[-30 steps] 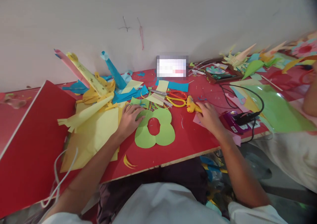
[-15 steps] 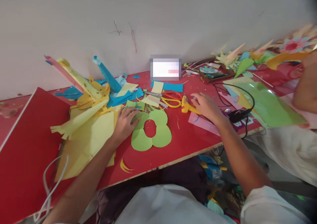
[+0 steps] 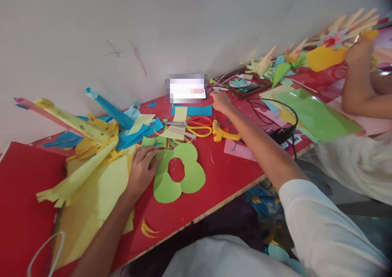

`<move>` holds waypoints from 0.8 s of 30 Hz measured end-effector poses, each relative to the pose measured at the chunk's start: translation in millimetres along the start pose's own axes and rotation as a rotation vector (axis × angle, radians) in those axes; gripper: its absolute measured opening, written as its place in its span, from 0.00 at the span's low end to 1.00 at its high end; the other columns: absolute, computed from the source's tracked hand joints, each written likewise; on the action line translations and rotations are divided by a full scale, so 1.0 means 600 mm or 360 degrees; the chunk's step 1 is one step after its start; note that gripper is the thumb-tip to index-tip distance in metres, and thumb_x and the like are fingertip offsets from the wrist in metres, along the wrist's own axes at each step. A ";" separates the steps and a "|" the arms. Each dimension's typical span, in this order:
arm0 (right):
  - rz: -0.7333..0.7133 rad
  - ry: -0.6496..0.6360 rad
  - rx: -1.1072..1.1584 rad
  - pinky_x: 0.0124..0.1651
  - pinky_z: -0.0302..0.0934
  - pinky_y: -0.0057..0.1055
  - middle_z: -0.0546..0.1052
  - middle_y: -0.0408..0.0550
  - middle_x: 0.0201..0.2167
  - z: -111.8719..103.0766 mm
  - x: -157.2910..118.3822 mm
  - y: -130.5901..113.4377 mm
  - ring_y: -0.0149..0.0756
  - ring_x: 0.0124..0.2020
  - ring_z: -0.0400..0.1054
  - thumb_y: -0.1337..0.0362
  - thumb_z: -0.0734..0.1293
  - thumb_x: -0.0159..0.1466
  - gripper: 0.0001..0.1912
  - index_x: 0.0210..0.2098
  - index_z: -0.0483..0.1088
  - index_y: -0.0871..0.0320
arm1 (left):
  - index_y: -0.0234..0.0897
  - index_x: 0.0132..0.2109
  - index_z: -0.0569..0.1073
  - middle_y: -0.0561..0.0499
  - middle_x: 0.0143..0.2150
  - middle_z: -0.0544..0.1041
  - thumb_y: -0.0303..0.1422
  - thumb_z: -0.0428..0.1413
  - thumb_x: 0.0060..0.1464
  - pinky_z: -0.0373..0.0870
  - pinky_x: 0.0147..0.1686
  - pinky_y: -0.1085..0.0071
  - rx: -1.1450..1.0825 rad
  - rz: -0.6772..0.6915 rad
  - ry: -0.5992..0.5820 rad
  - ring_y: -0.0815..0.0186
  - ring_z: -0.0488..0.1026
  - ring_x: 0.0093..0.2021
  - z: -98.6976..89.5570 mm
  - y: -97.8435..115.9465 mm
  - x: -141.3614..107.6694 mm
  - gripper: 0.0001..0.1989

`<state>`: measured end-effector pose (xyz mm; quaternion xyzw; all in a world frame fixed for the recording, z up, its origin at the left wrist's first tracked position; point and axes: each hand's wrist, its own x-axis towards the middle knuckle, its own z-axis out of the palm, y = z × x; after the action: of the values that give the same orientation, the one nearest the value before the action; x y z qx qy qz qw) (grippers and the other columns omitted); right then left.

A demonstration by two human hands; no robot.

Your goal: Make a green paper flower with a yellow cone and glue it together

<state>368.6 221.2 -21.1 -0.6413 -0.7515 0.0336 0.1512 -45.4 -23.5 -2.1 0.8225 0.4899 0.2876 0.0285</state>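
My left hand (image 3: 143, 164) lies spread, palm down, at the left edge of a green paper flower shape (image 3: 194, 175) with a hole in its middle. Beneath that hand are green paper scraps and the edge of yellow sheets (image 3: 101, 191). My right hand (image 3: 222, 102) is stretched forward, close to the right side of a lit screen (image 3: 185, 90) whose picture is blurred out. Its index finger points out and nothing shows in the hand. Nearer to me lie a yellow glue gun (image 3: 225, 134) and scissors with red and yellow handles (image 3: 200, 126).
Rolled paper cones (image 3: 107, 107) and yellow cutouts crowd the left, beside a red board (image 3: 27, 203). A black cable (image 3: 295, 117) curves past a green sheet (image 3: 318, 115) on the right. Another person's arm (image 3: 358, 81) reaches in at far right. The wall stands behind.
My right hand has moved from beside the glue gun forward to the screen. My left hand stays by the green flower shape. The view has turned a little to the right.
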 end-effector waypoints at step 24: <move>-0.0156 0.0146 -0.0132 0.44 0.61 0.39 0.79 0.59 0.45 -0.079 -0.152 -0.072 0.48 0.43 0.70 0.77 0.55 0.71 0.19 0.48 0.75 0.58 | 0.44 0.52 0.80 0.43 0.55 0.82 0.37 0.53 0.71 0.77 0.62 0.49 -0.0115 -0.0077 0.0129 0.53 0.79 0.59 -0.010 0.001 0.005 0.12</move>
<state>352.4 117.9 17.7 -0.6104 -0.7750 -0.0343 0.1603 -46.7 -22.8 4.2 0.7965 0.4997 0.3374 0.0451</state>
